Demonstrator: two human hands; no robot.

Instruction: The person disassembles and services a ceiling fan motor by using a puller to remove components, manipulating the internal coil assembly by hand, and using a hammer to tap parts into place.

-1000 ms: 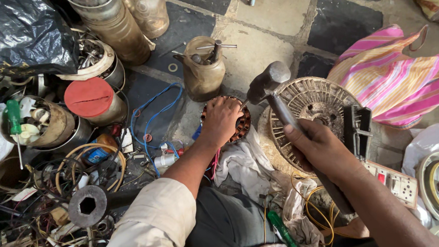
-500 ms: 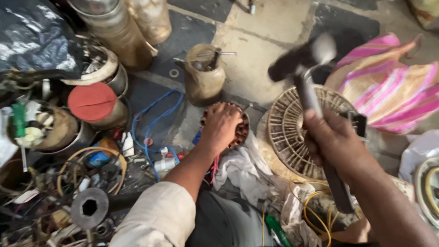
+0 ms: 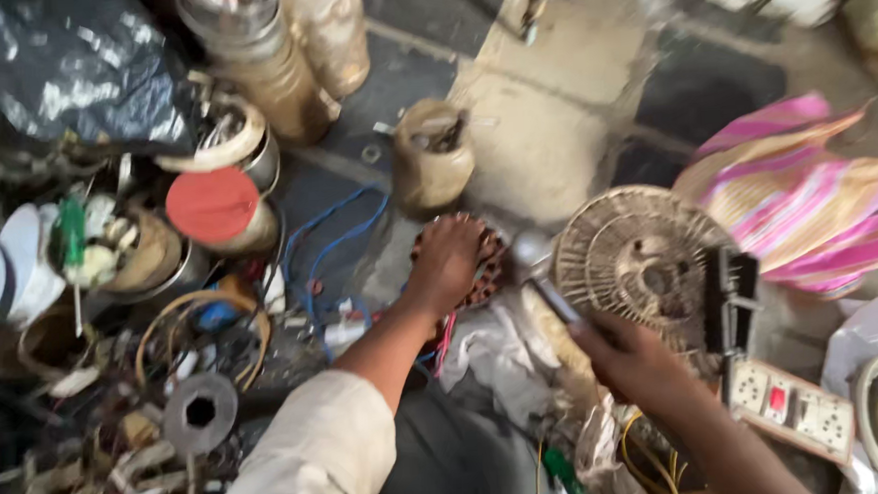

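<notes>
Left hand (image 3: 450,261) presses flat on our copper-wound stator (image 3: 480,265); right hand (image 3: 625,358) grips the hammer (image 3: 541,277) beside it.

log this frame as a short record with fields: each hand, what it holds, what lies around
left hand: pressed flat on a round copper-wound motor coil on the floor
right hand: closed around a hammer, its head down beside the coil
right of coil: round ribbed metal motor cover
behind coil: tan jar
left side: red-lidded tin, blue wire, metal disc with hexagonal hole
right side: pink striped cloth, white switch board
image: motion blur, fine detail unclear
</notes>
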